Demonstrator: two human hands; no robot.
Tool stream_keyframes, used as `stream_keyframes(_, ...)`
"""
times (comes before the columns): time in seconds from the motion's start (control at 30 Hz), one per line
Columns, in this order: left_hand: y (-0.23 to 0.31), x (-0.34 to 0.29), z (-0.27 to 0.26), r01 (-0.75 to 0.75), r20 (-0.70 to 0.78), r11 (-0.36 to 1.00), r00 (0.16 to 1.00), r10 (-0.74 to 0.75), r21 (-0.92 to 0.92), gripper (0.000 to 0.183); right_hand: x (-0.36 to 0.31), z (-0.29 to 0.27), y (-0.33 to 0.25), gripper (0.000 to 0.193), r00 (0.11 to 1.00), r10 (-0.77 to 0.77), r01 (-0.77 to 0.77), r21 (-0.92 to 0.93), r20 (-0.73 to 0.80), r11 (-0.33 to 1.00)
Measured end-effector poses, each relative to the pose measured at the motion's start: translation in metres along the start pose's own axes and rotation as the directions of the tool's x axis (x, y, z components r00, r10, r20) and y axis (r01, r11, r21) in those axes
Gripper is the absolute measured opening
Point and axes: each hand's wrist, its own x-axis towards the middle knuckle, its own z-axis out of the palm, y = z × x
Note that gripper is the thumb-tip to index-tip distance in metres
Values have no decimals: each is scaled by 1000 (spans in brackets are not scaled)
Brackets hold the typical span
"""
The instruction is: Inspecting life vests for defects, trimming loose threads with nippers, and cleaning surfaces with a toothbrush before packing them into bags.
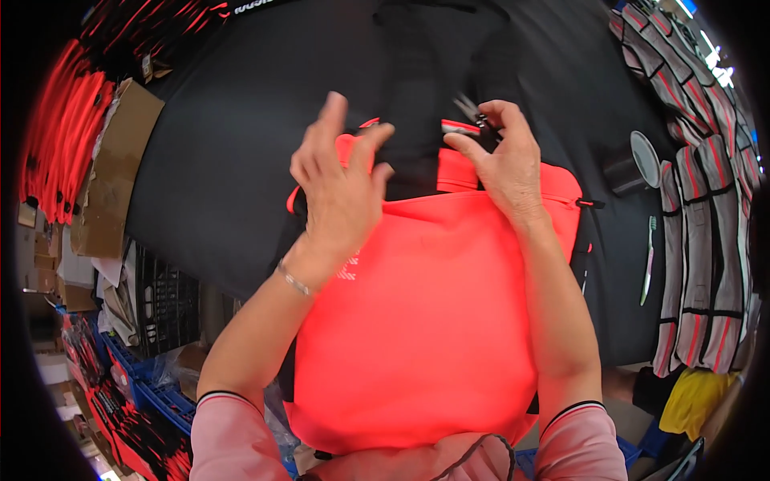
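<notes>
My left hand (341, 180) hovers loose over the top edge of the bright coral-red bag (425, 321), fingers spread and half curled, gripping nothing that I can make out. My right hand (501, 160) pinches the bag's rim beside the zip, and small metal snips (469, 108) poke out between thumb and forefinger — the blades thin and silvery. The bag lies flat on the black cloth-covered table (233, 136), smooth and faintly stretchy-looking, its black straps running away from me. A thin chain bracelet (293, 280) circles my left wrist. To my right sit a dark round cup (630, 168) and a pale toothbrush (648, 260) — beyond them, stacked grey panels with red piping (706, 240).
</notes>
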Motion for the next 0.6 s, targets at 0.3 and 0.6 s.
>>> stream_keyframes(0.3, 33, -48, -26, -137, 444, 934, 851, 282, -330, 44, 13, -16, 7, 26, 890, 428, -455, 335, 154, 825)
stream_keyframes(0.6, 30, -45, -26, -239, 236, 878, 904, 358, -415, 18, 1, -15, 5, 17, 990, 124, -119, -80, 70, 990)
